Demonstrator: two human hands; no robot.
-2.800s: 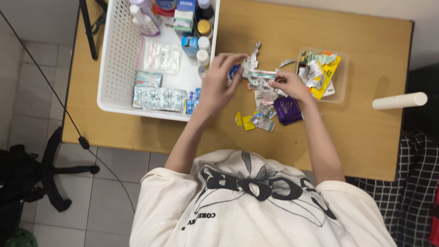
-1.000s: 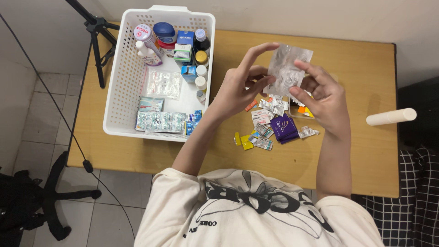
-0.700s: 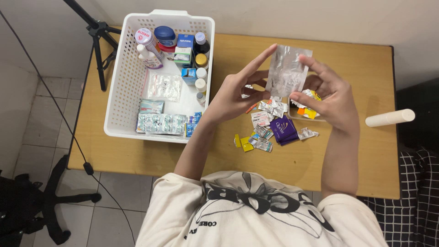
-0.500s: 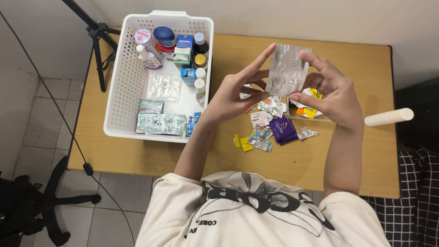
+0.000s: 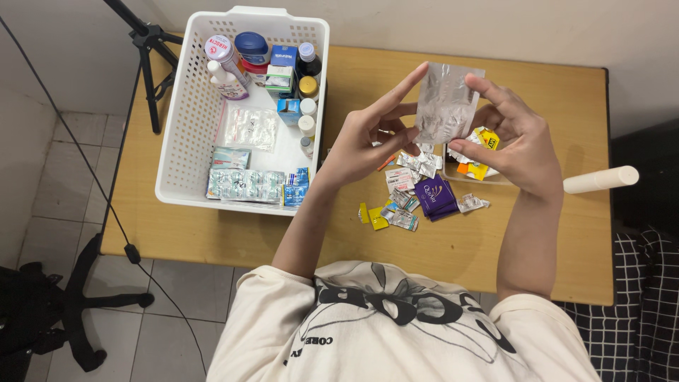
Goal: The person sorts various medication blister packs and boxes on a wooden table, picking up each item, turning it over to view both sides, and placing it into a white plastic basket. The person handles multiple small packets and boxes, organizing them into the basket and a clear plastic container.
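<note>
both hands raised above the wooden table [image 5: 552, 233], sharing 1 silver blister sheet [image 5: 445, 102]. left hand [image 5: 368, 138] pinches its left edge between thumb and middle fingers, index finger stretched up along the sheet. right hand [image 5: 516, 145] grips the right edge, index at the top corner, thumb at the lower edge; other fingers loosely curled.

change against 0.5 s ago: grip and sheet position nearly the same, view shifted slightly. against 2.8 s ago: hands were down on the table working at the loose packets; the sheet is now lifted clear of them.

below the hands: a scatter of small foil packets [image 5: 404, 216], a purple pouch [image 5: 435, 198], yellow pieces [image 5: 373, 216]. a clear tray [image 5: 488, 177] lies mostly hidden behind the right hand; its contents cannot be made out beyond yellow and orange scraps. whether the sheet's pockets hold tablets cannot be told.

left: white perforated basket [image 5: 184, 127] with bottles, boxes, blister strips. right: white cylinder [image 5: 601, 179] at the table edge. tripod [image 5: 145, 42] cut off at the top.
</note>
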